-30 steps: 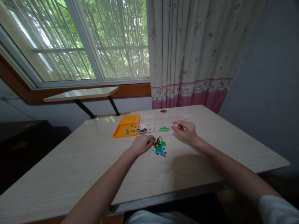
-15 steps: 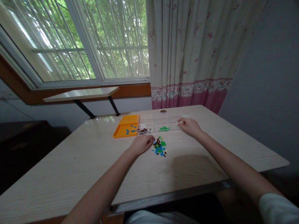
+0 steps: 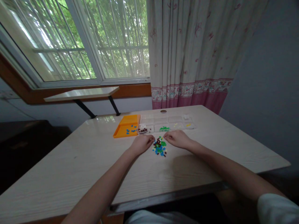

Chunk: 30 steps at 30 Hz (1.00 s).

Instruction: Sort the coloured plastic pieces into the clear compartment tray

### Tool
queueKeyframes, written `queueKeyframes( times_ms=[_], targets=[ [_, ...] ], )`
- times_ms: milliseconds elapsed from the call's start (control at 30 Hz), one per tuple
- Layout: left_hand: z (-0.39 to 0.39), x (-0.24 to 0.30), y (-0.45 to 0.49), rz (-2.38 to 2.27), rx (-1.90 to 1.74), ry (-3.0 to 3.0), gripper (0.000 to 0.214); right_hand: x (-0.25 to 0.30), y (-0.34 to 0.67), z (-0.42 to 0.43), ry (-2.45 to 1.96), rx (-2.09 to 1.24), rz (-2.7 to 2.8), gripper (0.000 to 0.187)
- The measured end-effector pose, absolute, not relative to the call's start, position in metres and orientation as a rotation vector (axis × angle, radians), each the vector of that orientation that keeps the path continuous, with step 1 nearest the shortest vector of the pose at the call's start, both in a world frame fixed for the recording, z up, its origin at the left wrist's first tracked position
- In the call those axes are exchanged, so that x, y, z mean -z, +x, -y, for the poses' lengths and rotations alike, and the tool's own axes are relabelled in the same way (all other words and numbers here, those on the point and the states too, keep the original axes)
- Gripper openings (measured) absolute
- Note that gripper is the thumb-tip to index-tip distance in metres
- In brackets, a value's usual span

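Tabletop (image 3: 81, 161): pale wood grain, its near edge just in front of the person's body; both forearms reach in over that edge.
Loose pile (image 3: 159, 148): small brown, green, blue and pale-yellow pieces, heaped between the near and far edges, well in from the left and right corners.
Left hand (image 3: 141, 145): rests at the pile's left side, fingertips curled together; whether they pinch a piece, I cannot tell.
Right hand (image 3: 178, 138): thumb and fingertips close together at the pile's far right side; any piece between them is too small to make out.
Just changed: the right hand has come back from the right end of the clear tray to the pile, while the left has stayed put; this looks like a return for another piece.
Clear tray (image 3: 161, 119): beyond the pile, toward the far edge; its near row holds, left to right, brown pieces (image 3: 144, 130), green pieces (image 3: 164, 128), then yellow pieces (image 3: 188, 125) in the two right-hand compartments, now uncovered.
Orange tray (image 3: 130, 119): against the clear tray's left end, blue pieces (image 3: 131, 129) in its near part.
Writing: no brand or label can be read.
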<state>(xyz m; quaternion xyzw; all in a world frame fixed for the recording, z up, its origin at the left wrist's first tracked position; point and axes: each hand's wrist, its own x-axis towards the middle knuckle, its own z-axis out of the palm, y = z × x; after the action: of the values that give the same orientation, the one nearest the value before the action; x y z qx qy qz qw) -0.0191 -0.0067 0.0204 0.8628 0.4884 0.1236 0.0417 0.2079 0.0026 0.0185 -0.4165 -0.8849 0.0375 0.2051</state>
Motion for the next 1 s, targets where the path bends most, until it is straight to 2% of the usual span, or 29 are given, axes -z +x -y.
queueKeyframes(
  times_ms=[300, 1000],
  targets=[
    [0.020, -0.024, -0.004, -1.390, -0.596, 2.574, 0.026, -0.012, 0.196, 0.006, -1.164, -0.147, 2.373, 0.021],
    [0.020, -0.020, -0.001, -1.290, -0.768, 2.456, 0.022, -0.011, 0.199, 0.004, -0.949, -0.044, 2.369, 0.019]
  ],
)
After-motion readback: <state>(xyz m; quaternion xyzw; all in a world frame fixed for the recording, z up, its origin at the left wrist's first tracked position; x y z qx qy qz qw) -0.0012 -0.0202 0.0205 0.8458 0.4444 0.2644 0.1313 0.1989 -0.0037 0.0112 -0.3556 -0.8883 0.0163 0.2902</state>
